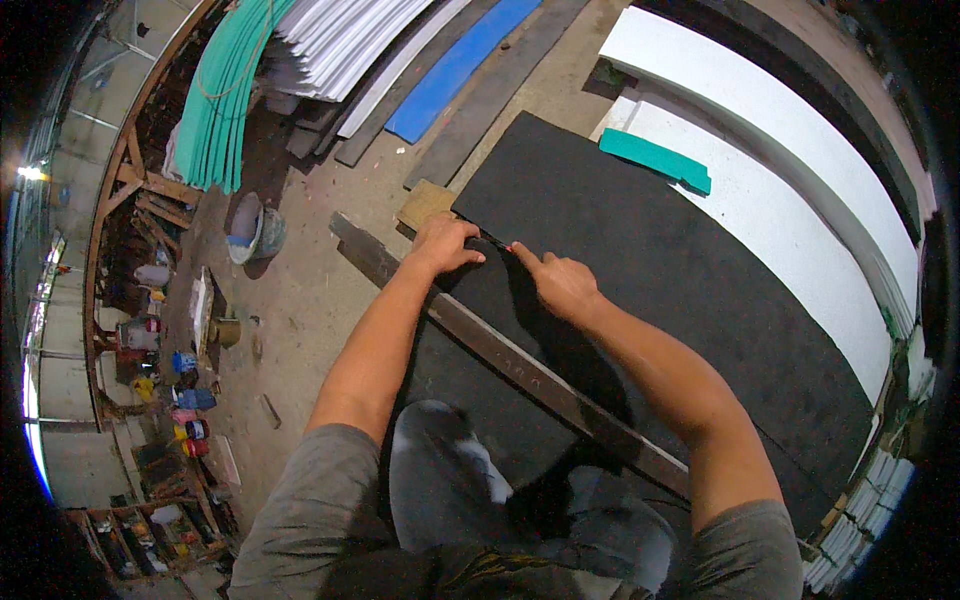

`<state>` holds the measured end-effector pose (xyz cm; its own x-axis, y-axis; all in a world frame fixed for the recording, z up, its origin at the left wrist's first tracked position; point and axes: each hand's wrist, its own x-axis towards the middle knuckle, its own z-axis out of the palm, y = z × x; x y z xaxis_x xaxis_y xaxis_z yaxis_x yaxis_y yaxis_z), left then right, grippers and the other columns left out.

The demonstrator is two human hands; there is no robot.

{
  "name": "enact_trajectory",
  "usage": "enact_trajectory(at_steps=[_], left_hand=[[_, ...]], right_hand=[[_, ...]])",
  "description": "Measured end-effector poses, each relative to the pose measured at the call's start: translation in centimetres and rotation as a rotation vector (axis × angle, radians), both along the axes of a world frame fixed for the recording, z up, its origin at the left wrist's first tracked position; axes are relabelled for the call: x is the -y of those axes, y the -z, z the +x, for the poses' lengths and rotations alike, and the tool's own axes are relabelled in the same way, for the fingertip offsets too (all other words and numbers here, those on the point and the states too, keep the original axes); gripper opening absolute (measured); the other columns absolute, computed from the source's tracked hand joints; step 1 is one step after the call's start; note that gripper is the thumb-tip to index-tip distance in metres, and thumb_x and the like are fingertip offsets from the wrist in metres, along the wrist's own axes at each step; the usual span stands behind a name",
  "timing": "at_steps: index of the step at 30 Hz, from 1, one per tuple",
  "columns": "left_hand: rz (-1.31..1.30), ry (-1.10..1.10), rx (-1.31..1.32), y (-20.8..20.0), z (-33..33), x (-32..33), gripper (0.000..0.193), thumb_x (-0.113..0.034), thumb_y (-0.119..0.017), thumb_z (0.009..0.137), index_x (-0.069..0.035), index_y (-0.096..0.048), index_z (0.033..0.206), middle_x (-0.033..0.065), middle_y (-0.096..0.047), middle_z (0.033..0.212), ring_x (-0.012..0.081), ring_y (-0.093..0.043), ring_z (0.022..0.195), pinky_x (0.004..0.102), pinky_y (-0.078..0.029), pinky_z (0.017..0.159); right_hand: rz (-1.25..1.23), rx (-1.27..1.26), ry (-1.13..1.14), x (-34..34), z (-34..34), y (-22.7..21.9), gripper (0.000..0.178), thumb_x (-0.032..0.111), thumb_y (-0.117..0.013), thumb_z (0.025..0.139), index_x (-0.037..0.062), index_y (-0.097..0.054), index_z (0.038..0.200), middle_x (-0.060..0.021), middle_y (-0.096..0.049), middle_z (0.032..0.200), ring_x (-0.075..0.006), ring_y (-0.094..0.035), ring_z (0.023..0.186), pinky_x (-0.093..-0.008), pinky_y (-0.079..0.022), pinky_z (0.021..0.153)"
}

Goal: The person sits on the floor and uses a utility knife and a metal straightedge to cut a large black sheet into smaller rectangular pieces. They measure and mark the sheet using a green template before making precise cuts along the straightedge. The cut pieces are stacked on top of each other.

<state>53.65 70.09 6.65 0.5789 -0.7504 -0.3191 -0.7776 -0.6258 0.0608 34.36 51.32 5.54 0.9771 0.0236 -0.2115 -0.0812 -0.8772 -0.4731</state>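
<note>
Two hands work at a black sheet (660, 270), beside a long bar (520, 365).
The left hand (442, 245) lies near the sheet's edge, thumb and fingers apart; the right hand (566, 284) is closed on a thin tool (497, 243).

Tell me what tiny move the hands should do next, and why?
Perhaps the left hand should slide a little away from the small, thin tool in the right hand: its fingers look close to the tool's far end, above the black sheet. That end is too dark to see clearly.
</note>
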Motion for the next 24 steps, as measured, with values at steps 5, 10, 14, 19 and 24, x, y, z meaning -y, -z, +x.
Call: enact_trajectory(at_steps=[5,10,14,19,24], left_hand=[[-0.007,0.019,0.007,0.7,0.0,0.1,0.044,-0.046,-0.081,0.083,-0.019,-0.076,0.117,0.0138,-0.072,0.113,0.0364,-0.065,0.114,0.0475,-0.050,0.099],[-0.022,0.104,0.020,1.0,0.2,-0.8,0.040,-0.044,-0.077,0.087,-0.017,-0.074,0.116,0.0099,-0.072,0.118,0.0355,-0.067,0.111,0.0481,-0.051,0.097],[-0.104,0.166,0.020,3.4,2.2,-2.2,0.044,-0.048,-0.077,0.086,-0.017,-0.074,0.117,0.0122,-0.073,0.116,0.0354,-0.068,0.110,0.0490,-0.053,0.093],[0.074,0.066,-0.005,0.6,0.1,1.6,0.059,-0.062,-0.078,0.079,-0.015,-0.075,0.114,0.0156,-0.075,0.107,0.0360,-0.070,0.106,0.0481,-0.055,0.091],[0.182,0.197,-0.089,2.5,-4.8,7.6,0.067,-0.067,-0.080,0.073,-0.013,-0.076,0.112,0.0145,-0.076,0.109,0.0368,-0.071,0.105,0.0482,-0.055,0.090]], right_hand=[[-0.033,-0.102,0.026,0.0,-0.3,-0.3,0.060,0.017,-0.048,0.102,0.0261,-0.034,0.159,-0.0237,-0.071,0.110,-0.0421,-0.073,0.096,-0.0538,-0.061,0.080],[-0.137,-0.237,0.021,3.4,-7.5,0.2,0.065,0.015,-0.051,0.099,0.0279,-0.032,0.160,-0.0218,-0.073,0.108,-0.0424,-0.073,0.094,-0.0538,-0.061,0.079],[-0.138,-0.169,0.054,5.2,-12.5,0.2,0.070,0.012,-0.054,0.095,0.0305,-0.034,0.160,-0.0219,-0.071,0.107,-0.0414,-0.073,0.092,-0.0527,-0.060,0.076],[-0.118,-0.202,0.076,7.6,-15.4,-0.6,0.072,0.013,-0.055,0.096,0.0312,-0.030,0.161,-0.0227,-0.070,0.111,-0.0433,-0.072,0.096,-0.0544,-0.060,0.079],[-0.092,-0.077,0.204,8.8,-17.3,0.1,0.074,0.011,-0.055,0.095,0.0334,-0.030,0.161,-0.0227,-0.070,0.112,-0.0443,-0.072,0.094,-0.0545,-0.060,0.078]])
